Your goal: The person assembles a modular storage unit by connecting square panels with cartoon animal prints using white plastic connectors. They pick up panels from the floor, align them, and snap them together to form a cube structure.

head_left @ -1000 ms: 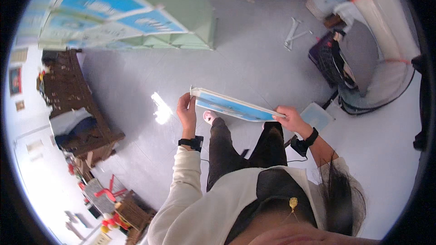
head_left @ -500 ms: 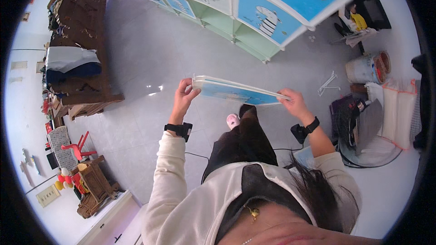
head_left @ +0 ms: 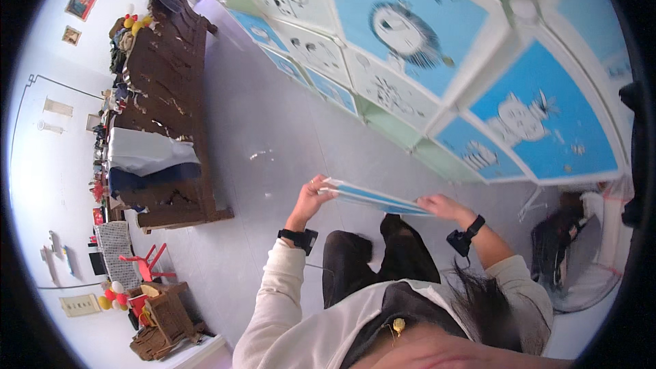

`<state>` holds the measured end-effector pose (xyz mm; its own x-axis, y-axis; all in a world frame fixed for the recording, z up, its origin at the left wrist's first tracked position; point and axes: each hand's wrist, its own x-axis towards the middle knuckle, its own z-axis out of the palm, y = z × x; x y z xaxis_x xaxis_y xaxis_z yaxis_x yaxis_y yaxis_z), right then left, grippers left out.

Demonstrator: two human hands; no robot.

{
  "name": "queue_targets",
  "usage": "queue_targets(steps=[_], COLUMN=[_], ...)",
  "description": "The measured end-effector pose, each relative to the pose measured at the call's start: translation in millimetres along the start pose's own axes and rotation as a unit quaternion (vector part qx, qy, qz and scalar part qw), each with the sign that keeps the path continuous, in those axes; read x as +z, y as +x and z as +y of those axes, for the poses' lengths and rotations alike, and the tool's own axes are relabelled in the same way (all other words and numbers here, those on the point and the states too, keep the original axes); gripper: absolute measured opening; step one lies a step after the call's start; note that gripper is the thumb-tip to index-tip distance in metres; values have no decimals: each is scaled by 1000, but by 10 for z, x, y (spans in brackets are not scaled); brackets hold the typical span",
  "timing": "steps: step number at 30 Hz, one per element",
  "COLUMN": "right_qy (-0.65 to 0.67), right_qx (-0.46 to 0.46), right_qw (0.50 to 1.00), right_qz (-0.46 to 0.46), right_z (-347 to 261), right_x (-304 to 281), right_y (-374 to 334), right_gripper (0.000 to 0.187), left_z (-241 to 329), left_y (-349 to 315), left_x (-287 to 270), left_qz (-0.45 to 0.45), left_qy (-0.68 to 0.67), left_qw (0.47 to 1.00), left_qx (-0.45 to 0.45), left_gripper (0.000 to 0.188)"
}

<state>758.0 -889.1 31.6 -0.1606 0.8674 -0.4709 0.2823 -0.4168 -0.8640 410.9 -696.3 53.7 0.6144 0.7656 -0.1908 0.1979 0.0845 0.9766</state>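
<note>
I hold a flat blue and white panel (head_left: 372,198) level in front of me, seen nearly edge-on. My left hand (head_left: 311,198) grips its left end and my right hand (head_left: 441,206) grips its right end. Each wrist wears a black band. My dark trousers and shoes show below the panel. Straight ahead stands a cube cabinet (head_left: 437,61) made of blue and white panels with cartoon drawings, some cells pale green.
A dark carved wooden bench (head_left: 167,116) with folded cloth stands at the left on the grey floor (head_left: 273,130). A small red chair (head_left: 143,263) and a wooden crate are lower left. A fan (head_left: 581,266) and white bits lie at the right.
My view has swung toward the cabinet, which now fills the upper right and looks much closer. Both hands keep hold of the panel, which sits lower in view.
</note>
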Motion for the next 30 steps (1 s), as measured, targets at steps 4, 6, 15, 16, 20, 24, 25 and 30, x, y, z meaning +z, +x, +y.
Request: queue_targets(steps=[4, 6, 15, 16, 20, 24, 25, 30], right_qy=[-122, -137, -259, -262, -254, -294, -306, -392], right_qx=[-46, -62, 93, 73, 90, 154, 159, 152], right_qw=[991, 988, 930, 898, 821, 807, 801, 735], right_qz=[-17, 24, 243, 345, 504, 489, 489, 532], right_z=[-443, -597, -594, -481, 50, 846, 1070, 2188], right_x=[72, 226, 1058, 1082, 1011, 1166, 1210, 1212], right_y=[614, 861, 1677, 1731, 1817, 1622, 1611, 1630], right_gripper=[32, 30, 25, 24, 40, 42, 43, 42], left_z=[-121, -262, -827, -951, -1637, -2796, -3085, -4493], left_y=[505, 779, 1870, 2009, 2626, 2942, 3057, 3563], left_x=[-420, -633, -1523, -1577, -1746, -1376, -1219, -709], left_qz=[-53, -75, -259, -269, -284, -284, -295, -321], left_qy=[-13, -1, -39, -30, 49, 46, 30, 13], left_qw=[998, 996, 964, 960, 943, 926, 919, 903], left_qx=[7, 43, -48, -76, -168, -246, -259, -287], left_gripper=[13, 15, 14, 16, 26, 34, 35, 42])
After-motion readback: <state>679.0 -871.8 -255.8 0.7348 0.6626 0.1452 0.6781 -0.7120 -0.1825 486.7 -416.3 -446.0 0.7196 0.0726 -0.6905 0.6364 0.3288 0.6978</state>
